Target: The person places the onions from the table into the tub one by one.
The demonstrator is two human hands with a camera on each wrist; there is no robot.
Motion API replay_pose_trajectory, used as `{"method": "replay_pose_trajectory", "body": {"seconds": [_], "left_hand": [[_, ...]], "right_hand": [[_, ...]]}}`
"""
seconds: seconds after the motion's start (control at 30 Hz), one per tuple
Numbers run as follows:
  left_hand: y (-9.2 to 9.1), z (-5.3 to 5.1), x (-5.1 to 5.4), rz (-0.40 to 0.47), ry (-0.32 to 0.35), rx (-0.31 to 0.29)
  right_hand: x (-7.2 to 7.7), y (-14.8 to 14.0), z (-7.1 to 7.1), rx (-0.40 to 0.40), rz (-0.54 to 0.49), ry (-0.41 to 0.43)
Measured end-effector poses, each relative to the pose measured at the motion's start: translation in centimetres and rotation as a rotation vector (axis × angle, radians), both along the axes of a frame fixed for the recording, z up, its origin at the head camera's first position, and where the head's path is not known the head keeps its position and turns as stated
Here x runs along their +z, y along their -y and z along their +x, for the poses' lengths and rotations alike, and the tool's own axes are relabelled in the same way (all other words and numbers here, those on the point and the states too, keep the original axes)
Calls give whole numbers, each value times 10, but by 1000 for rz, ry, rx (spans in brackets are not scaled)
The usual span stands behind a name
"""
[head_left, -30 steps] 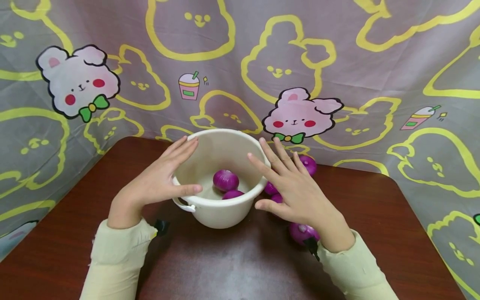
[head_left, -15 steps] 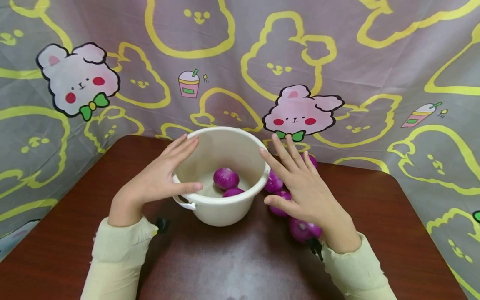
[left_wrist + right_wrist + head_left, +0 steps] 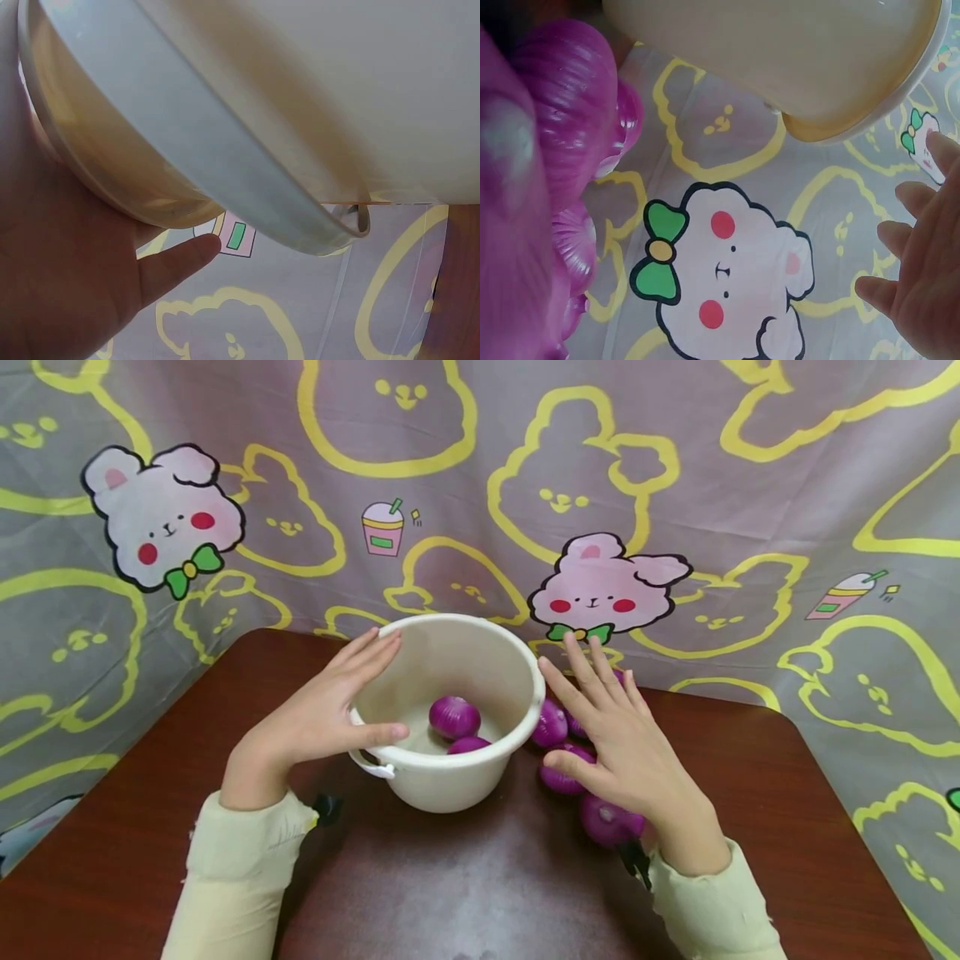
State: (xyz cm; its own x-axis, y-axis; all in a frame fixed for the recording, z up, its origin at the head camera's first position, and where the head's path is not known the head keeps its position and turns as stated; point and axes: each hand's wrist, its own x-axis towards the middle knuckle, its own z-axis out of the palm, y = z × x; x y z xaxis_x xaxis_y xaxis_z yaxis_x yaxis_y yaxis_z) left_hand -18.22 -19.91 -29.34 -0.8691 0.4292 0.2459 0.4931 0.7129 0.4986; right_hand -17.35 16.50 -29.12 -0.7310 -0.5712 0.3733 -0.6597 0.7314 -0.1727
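Note:
A cream plastic bucket stands upright on the table, with two purple onions visible inside: one whole onion and another onion partly hidden by the near rim. My left hand is at the bucket's left rim, fingers extended and thumb straight over the near edge. Its left wrist view shows the hand beside the rim; firm contact is unclear. Spread out to the right of the bucket, my right hand hovers over several onions and holds nothing. It covers part of the group.
The dark brown wooden table reaches back to a grey curtain printed with cartoon animals. A white handle hangs at the bucket's left side. Nearest to me on the right lies another onion.
My right hand has shifted rightward away from the bucket's rim, uncovering more of the onions beside it. The left hand has stayed at the left rim.

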Motion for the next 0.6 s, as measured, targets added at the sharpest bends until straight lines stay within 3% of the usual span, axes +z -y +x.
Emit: {"method": "replay_pose_trajectory", "body": {"seconds": [0.6], "left_hand": [[1, -2, 1, 2, 9, -4]], "right_hand": [[-1, -19, 1, -81, -43, 1]]}}
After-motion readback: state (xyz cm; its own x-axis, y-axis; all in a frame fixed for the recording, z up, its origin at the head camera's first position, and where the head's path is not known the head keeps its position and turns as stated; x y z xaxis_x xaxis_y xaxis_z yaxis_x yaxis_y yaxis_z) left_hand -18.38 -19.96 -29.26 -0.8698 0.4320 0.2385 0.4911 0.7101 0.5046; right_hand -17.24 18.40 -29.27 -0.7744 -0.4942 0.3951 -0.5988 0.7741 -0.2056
